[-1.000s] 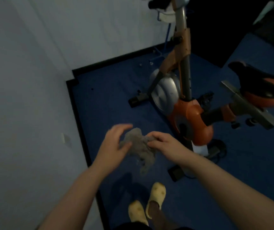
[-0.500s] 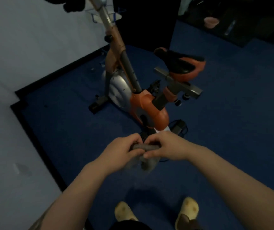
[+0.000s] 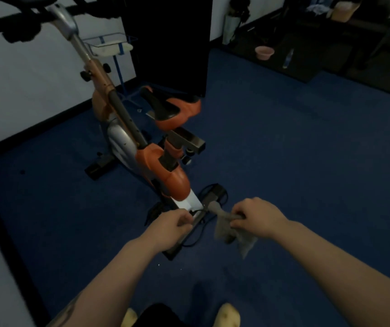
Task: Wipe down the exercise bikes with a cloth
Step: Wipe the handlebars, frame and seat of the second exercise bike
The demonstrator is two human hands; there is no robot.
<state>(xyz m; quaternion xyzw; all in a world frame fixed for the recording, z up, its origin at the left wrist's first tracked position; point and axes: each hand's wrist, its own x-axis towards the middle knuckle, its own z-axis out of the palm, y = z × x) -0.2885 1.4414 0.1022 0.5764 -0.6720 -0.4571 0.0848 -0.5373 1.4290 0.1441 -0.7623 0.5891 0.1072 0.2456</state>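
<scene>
Grey cloth [image 3: 230, 226]: now gripped by right hand [image 3: 256, 217] alone, at 5 o'clock of bike [image 3: 142, 147].
Left hand [image 3: 170, 226]: has let go, fingers curled, empty.
Pink basin [image 3: 264, 52]: 1 o'clock, contents unclear.

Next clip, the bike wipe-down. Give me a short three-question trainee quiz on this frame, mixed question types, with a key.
1. Which hand grips the grey cloth?
A. left hand
B. right hand
C. both hands
2. True or false: the cloth is pressed against the saddle of the exercise bike.
3. Fill in: the floor around the bike is covered in ____ carpet.

Key
1. B. The right hand holds it; the left hand is curled with nothing seen in it.
2. False. The cloth hangs from the hand near the bike's rear base, away from the saddle.
3. Blue.
</scene>
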